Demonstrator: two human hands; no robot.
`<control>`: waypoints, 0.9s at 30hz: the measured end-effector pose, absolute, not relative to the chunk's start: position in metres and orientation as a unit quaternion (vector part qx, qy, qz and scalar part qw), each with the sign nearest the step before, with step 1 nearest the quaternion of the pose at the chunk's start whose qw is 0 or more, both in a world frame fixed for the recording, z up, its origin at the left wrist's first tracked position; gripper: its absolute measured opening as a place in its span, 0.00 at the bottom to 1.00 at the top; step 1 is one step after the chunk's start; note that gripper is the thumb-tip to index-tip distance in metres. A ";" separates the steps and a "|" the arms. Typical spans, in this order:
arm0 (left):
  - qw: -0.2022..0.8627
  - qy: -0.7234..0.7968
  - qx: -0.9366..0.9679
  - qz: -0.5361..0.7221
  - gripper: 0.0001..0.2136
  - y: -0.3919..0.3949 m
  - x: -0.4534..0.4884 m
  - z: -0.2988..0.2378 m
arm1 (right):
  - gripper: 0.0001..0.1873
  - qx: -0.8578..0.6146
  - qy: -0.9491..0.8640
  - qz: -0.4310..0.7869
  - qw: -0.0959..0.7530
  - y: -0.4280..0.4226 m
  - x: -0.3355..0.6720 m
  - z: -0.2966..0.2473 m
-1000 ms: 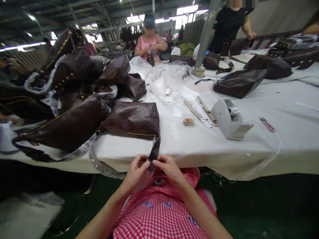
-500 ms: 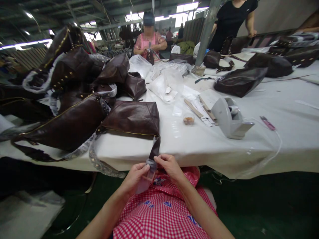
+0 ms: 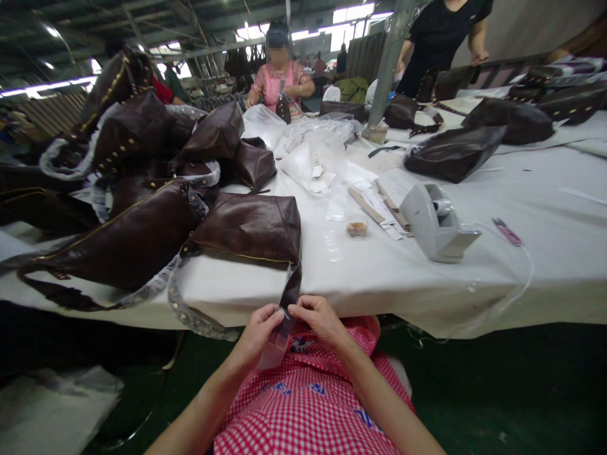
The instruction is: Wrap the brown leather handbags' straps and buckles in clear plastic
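A dark brown leather handbag (image 3: 251, 221) lies at the table's front edge, its brass zip toward me. From its right corner a leather strap (image 3: 291, 285) runs down over the edge to my hands. The strap's lower end sits in a clear plastic sleeve (image 3: 274, 351). My left hand (image 3: 260, 330) pinches sleeve and strap between thumb and fingers. On the other side, my right hand (image 3: 318, 317) is closed on the strap's edge with thumb and fingertip. The hands are close together above my lap. A plastic-wrapped strap (image 3: 192, 319) hangs off the table to the left.
Brown bags (image 3: 128, 234) are heaped at the left. A tape dispenser (image 3: 439, 221), pink thread snips (image 3: 507, 232), a small container (image 3: 357, 226), card strips (image 3: 367, 205) and plastic bags (image 3: 315, 158) lie on the white-covered table (image 3: 360, 272). A post (image 3: 391, 69) rises behind; co-workers stand across.
My left hand has moved slightly up along the strap, and the fingertips of both hands are nearer each other. The sleeve covers the strap's end more smoothly. The view has shifted slightly.
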State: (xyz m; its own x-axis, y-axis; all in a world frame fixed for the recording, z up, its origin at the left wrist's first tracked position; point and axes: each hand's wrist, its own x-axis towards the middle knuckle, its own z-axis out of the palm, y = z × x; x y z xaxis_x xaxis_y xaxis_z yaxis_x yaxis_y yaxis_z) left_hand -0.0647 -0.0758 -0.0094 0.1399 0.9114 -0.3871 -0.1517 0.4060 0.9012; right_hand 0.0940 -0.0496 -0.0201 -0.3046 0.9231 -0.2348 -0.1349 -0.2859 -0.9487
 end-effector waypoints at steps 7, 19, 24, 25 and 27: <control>0.613 0.529 0.449 0.378 0.12 -0.070 -0.069 -0.005 | 0.23 -0.418 -0.409 0.712 0.388 -0.053 0.092 -0.022; 0.476 0.585 0.542 0.371 0.06 -0.057 -0.068 0.000 | 0.23 -0.415 -0.386 0.719 0.402 -0.059 0.093 -0.023; 0.577 0.535 0.486 0.380 0.10 -0.061 -0.065 -0.005 | 0.21 -0.433 -0.323 0.696 0.473 -0.056 0.087 -0.032; 0.586 0.524 0.486 0.383 0.13 -0.064 -0.067 -0.006 | 0.21 -0.438 -0.321 0.690 0.479 -0.055 0.087 -0.033; 0.583 0.521 0.496 0.378 0.17 -0.069 -0.071 -0.008 | 0.20 -0.446 -0.326 0.677 0.487 -0.054 0.087 -0.034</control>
